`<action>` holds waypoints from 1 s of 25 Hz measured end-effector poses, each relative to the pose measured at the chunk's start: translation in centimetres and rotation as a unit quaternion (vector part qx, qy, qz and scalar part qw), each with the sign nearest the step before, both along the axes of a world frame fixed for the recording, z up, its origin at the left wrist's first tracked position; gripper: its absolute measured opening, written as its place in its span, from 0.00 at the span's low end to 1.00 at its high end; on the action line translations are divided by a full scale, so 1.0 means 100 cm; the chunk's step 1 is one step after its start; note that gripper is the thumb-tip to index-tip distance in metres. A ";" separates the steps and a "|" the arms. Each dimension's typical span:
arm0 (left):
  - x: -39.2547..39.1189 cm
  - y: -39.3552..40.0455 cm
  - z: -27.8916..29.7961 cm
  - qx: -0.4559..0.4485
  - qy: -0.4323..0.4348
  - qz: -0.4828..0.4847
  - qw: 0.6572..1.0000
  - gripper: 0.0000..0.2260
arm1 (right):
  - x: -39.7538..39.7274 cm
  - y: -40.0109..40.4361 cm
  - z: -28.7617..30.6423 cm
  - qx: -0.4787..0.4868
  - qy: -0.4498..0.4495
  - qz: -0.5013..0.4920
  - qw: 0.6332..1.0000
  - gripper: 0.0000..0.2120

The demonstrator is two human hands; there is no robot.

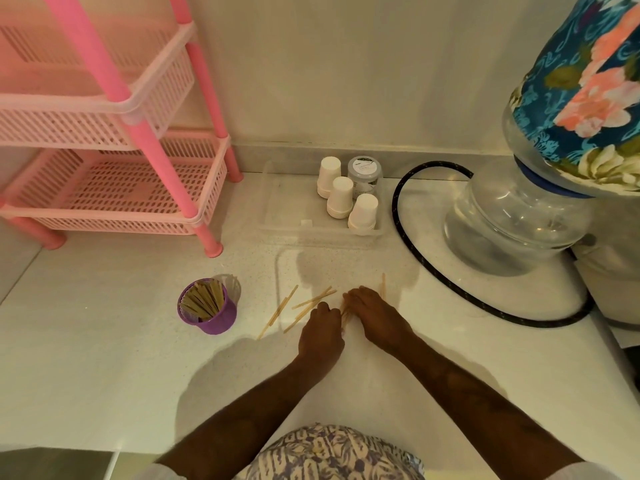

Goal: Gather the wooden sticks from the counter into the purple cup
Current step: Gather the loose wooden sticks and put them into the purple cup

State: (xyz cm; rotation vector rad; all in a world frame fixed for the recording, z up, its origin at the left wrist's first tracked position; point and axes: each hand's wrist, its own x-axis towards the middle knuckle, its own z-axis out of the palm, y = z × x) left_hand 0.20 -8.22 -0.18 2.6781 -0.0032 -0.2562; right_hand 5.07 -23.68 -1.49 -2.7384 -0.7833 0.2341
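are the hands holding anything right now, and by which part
Both the left hand and right hand close their fingers around a small bundle of thin wooden sticks, gripping it around its middle; the exact hold is partly hidden.

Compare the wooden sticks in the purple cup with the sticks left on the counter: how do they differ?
The sticks in the purple cup stand bundled, leaning together inside the purple cup; the sticks on the counter lie flat, scattered at different angles. The cup's look darker, the counter's paler. Both are thin and wooden.
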 end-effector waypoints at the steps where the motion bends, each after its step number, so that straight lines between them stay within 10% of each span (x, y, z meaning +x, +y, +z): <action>1: 0.001 0.000 -0.001 0.000 -0.001 -0.002 1.000 0.09 | 0.002 -0.001 0.002 -0.005 -0.006 0.006 1.000 0.25; 25: 0.017 0.002 -0.001 0.017 0.007 0.025 1.000 0.04 | 0.007 0.012 0.015 -0.057 -0.045 0.124 0.990 0.15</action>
